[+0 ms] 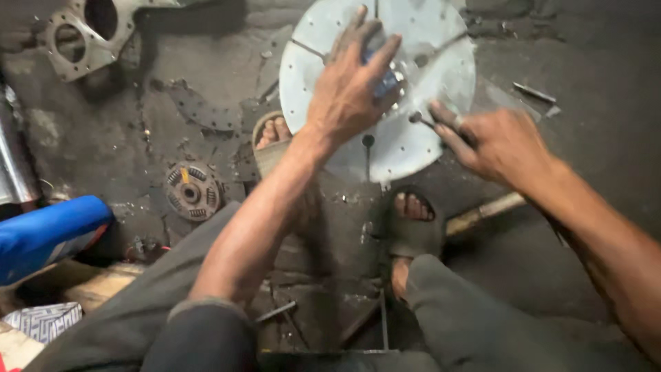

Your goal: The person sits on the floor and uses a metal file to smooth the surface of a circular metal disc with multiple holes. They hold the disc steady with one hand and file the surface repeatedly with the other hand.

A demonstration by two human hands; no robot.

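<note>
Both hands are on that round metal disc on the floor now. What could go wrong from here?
The disc lies right above sandalled toes, so a slip could pinch them. The left hand presses a small blue part down near the centre while the right hand holds a thin tool; a slip might jab fingers.
</note>
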